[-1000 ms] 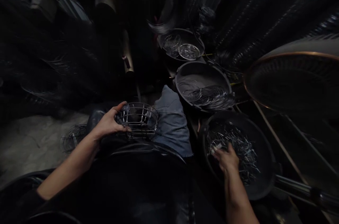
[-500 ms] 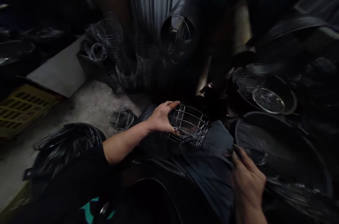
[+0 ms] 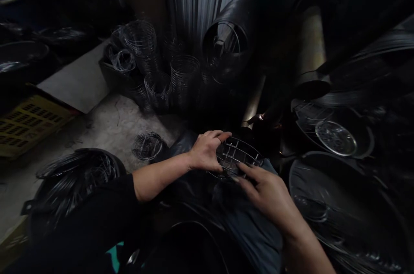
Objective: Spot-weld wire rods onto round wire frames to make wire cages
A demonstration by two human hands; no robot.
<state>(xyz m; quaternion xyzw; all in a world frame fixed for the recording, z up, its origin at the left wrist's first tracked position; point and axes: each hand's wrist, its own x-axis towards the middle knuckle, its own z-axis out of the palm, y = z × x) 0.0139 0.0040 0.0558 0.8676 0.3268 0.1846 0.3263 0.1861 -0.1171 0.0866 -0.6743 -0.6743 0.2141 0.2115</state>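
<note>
A small round wire basket [image 3: 238,156] rests on my knee in the middle of the head view. My left hand [image 3: 207,151] grips its left rim, fingers curled over the top wire. My right hand [image 3: 263,190] comes in from the lower right, its fingers stretched out and touching the basket's near rim. I cannot make out anything between the right fingers. My blue-grey trouser leg [image 3: 255,231] lies under both hands.
Stacks of wire cages [image 3: 161,75] stand at the back. A lone wire basket [image 3: 147,145] lies on the concrete floor. Dark basins [image 3: 343,205] with wire parts sit at the right, a black tub [image 3: 74,183] at the left, a yellow crate [image 3: 26,125] far left.
My right hand has left the basin of wire pieces and come across to the basket's rim. The view has swung left. My left hand has kept its hold on the basket.
</note>
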